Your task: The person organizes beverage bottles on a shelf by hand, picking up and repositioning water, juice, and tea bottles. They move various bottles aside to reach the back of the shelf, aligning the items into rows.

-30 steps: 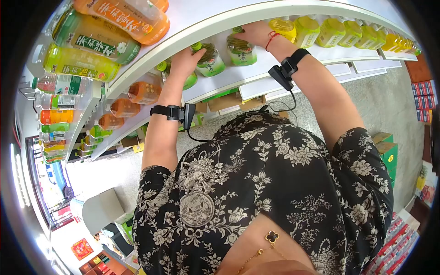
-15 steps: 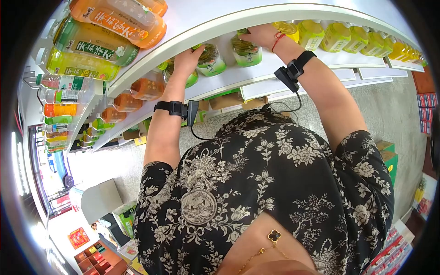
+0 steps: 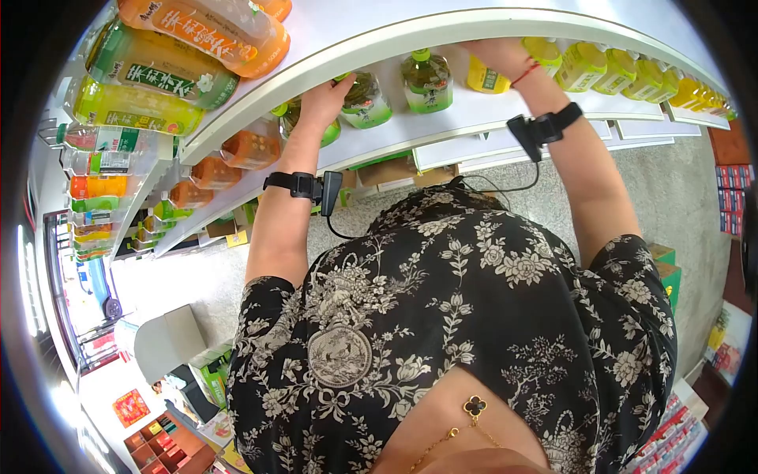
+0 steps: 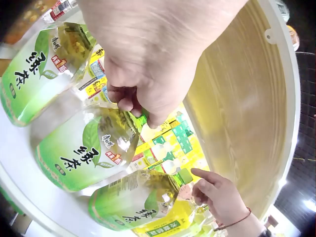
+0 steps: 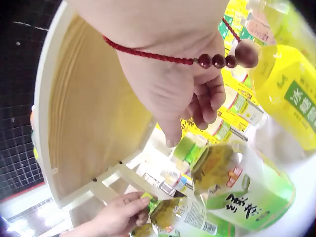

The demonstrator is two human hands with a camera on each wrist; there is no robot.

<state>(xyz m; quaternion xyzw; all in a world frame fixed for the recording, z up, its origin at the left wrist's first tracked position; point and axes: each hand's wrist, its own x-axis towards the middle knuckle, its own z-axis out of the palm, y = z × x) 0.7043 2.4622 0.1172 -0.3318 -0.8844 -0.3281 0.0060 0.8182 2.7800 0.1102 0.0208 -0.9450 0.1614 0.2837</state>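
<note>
Three green tea bottles stand in a row on the shelf. My left hand (image 3: 322, 107) pinches the green cap of the middle bottle (image 3: 367, 103); in the left wrist view, the fingers of this hand (image 4: 153, 64) curl at that cap above the middle bottle (image 4: 89, 148). To its right stands the third tea bottle (image 3: 427, 85), upright. My right hand (image 3: 503, 55) is right of it, behind a yellow bottle (image 3: 485, 79), fingertips hidden. In the right wrist view, that hand (image 5: 173, 84) has relaxed fingers, its thumb just above a green cap (image 5: 185, 148), holding nothing.
More yellow and light-green bottles (image 3: 583, 67) line the shelf to the right. Orange bottles (image 3: 251, 150) stand to the left. The upper shelf's curved white edge (image 3: 379, 38) passes above both hands, with large bottles (image 3: 209, 35) lying on it at left.
My right hand has let go of the third tea bottle's cap and moved right, toward the yellow bottle. That tea bottle has shifted slightly right. My left hand has stayed nearly still at its cap.
</note>
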